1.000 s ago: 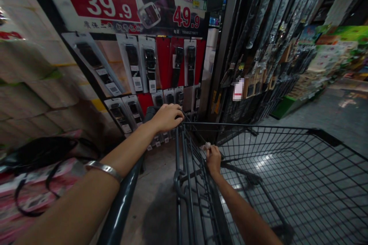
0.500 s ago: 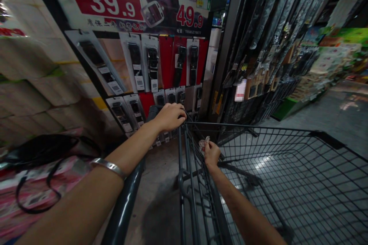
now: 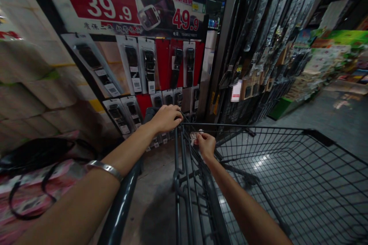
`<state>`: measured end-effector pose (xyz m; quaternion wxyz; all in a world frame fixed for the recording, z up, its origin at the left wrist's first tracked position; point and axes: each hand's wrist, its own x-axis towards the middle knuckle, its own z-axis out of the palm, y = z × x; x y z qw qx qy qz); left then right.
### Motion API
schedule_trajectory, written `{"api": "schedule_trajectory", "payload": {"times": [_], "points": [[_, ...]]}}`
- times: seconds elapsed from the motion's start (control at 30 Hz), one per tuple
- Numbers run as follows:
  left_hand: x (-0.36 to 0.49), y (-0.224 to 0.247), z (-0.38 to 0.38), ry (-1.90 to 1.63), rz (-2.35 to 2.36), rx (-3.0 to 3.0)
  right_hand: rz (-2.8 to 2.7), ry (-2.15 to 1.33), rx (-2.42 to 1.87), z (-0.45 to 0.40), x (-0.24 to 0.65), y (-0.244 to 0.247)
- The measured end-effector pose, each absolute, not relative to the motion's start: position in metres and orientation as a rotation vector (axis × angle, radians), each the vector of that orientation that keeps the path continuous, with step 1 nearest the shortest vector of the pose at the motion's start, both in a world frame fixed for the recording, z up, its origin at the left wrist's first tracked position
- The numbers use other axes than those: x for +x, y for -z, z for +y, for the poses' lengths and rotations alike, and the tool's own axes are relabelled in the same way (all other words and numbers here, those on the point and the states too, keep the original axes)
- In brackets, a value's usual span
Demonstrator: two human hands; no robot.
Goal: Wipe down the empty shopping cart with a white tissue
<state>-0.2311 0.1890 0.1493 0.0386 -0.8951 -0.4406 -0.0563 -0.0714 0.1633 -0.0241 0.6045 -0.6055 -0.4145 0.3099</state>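
Observation:
My left hand rests palm down on the far corner of a dark wire shopping cart, its fingers curled over the frame beside the handle. A silver bangle circles that wrist. Over the near end of the basket, my right hand pinches a small, crumpled, whitish and reddish wrapper between thumb and fingers. The thick cart handle runs below my left forearm.
Packaged belts hang on a rack under a price sign. Plastic-wrapped goods hang to the right. At the lower left, a black bag lies on pink packages. Grey floor shows through the basket.
My right hand has moved slightly left and up with the wrapper, which has turned. The view has shifted a little; my left hand keeps its place on the cart.

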Motion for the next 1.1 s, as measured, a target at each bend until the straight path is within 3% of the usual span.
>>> {"api": "schedule_trajectory", "payload": {"times": [0.3,0.83,1.1], "points": [[-0.231,-0.149,0.191,0.147,-1.336,-2.746,-1.470,-0.151,-1.659,0.159,-0.049,0.049],[-0.233,-0.147,0.195,0.135,-1.289,-2.724,-1.799,-0.237,-2.120,0.144,-0.033,0.068],[-0.234,-0.147,0.195,0.151,-1.263,-2.718,-1.825,-0.270,-2.088,0.133,-0.022,0.071]]}}
